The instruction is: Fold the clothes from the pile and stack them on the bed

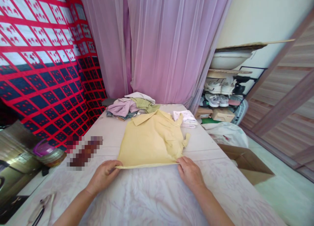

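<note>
Hands, two of them, pinch the near hem of one yellow shirt (152, 139) that lies flat at the middle of the tabletop (152, 196), collar toward the far edge. Left hand (104, 173) has its fingers curled shut on the hem's left corner; right hand (190, 170) has its fingers closed on the right corner. One heap of mixed clothes (130, 106) sits at the far edge, one folded white cloth (185, 118) near the far right corner, one cardboard box (247, 164) just off the right edge
</note>
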{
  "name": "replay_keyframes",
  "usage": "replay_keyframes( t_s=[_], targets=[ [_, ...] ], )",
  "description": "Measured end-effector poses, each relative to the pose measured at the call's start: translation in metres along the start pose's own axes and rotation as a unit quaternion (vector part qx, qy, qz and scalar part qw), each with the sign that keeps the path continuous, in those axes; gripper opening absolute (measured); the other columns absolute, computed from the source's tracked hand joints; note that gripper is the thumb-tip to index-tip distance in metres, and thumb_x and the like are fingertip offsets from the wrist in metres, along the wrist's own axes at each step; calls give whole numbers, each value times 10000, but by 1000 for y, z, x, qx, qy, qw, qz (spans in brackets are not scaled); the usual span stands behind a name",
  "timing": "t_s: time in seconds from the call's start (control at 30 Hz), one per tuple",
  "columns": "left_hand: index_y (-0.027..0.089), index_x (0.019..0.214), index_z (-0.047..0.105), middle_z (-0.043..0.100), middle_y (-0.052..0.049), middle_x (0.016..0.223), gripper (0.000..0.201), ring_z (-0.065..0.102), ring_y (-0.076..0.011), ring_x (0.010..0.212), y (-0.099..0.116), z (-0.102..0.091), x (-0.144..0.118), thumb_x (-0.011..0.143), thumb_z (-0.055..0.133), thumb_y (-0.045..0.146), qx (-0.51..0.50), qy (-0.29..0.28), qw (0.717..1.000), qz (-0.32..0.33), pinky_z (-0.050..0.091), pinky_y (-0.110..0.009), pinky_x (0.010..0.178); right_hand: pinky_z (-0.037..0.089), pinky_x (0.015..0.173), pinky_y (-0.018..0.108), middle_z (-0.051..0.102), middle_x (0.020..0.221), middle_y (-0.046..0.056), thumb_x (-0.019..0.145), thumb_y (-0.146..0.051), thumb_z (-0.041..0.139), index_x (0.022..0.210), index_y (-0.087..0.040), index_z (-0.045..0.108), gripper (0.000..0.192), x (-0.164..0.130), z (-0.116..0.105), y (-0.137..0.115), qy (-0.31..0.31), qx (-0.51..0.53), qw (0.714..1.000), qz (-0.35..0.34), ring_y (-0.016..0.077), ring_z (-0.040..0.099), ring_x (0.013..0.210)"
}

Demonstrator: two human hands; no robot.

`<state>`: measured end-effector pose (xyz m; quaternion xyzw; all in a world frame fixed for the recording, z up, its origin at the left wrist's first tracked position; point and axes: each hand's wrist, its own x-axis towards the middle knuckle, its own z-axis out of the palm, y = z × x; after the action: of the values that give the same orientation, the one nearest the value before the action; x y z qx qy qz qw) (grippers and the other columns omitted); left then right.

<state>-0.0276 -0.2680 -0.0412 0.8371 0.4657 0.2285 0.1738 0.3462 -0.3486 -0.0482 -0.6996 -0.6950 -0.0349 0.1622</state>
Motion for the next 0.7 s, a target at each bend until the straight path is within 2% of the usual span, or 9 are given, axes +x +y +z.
replay_keyframes(
  t_s=[0.1, 0.2, 0.3, 0.4, 0.47, 0.53, 0.63, 0.7],
  targets=[
    [244, 889, 665, 707, -17, 862, 240, 642, -181, 831, 7, -4, -2, 842, 480, 389, 9, -52, 999, 0, 483, -278, 777, 442, 856, 312, 675, 963, 66, 798, -106, 422, 971, -215, 673, 324, -8, -3, -2, -42, 1, 999, -5, 210, 598, 950],
    [224, 878, 665, 697, -22, 817, 301, 631, -177, 789, 16, -11, 3, 838, 483, 460, 11, -103, 995, -1, 465, -260, 724, 441, 830, 286, 686, 1037, 28, 776, -104, 435, 1038, -259, 669, 383, -8, -12, -1, -78, 14, 997, -1, 187, 618, 950],
    [225, 794, 662, 658, 6, 666, 402, 604, -154, 641, 26, -21, 18, 867, 403, 524, 48, -152, 987, -25, 418, -237, 600, 445, 755, 265, 678, 1111, -3, 825, -158, 411, 1043, -302, 661, 362, 5, -25, 8, -69, 26, 996, 57, 170, 642, 917],
    [226, 758, 662, 651, 6, 634, 451, 600, -153, 616, 38, -20, 39, 893, 348, 521, 92, -150, 984, -29, 400, -238, 574, 440, 737, 272, 675, 1126, 25, 883, -264, 386, 1056, -292, 652, 319, 32, -29, 26, -38, 16, 988, 151, 188, 639, 934],
    [230, 853, 680, 706, -21, 788, 417, 638, -176, 764, 47, -9, 57, 908, 350, 480, 86, -131, 988, 16, 451, -267, 682, 436, 782, 282, 652, 1170, 66, 900, -328, 377, 1159, -251, 607, 355, 54, -24, 41, -41, 3, 981, 190, 203, 616, 1010],
    [228, 1011, 676, 708, -54, 1027, 388, 623, -199, 981, 58, 9, 73, 917, 368, 444, 66, -112, 988, 81, 452, -318, 871, 419, 861, 315, 589, 1267, 112, 897, -385, 390, 1243, -197, 554, 427, 76, -15, 52, -51, -13, 978, 204, 234, 552, 1132],
    [219, 1192, 616, 577, -80, 1309, 417, 483, -231, 1240, 73, 44, 95, 915, 391, 435, 78, -114, 981, 133, 344, -391, 1056, 421, 862, 376, 589, 1237, 153, 868, -522, 393, 1190, -161, 588, 522, 99, -2, 57, -82, -27, 973, 214, 281, 510, 1167],
    [241, 1325, 507, 443, -69, 1439, 480, 348, -244, 1350, 82, 64, 104, 921, 377, 465, 86, -130, 978, 139, 274, -428, 1106, 427, 826, 361, 627, 1149, 139, 838, -525, 434, 1063, -173, 645, 467, 106, 2, 55, -91, -36, 972, 211, 277, 526, 1132]
  ],
)
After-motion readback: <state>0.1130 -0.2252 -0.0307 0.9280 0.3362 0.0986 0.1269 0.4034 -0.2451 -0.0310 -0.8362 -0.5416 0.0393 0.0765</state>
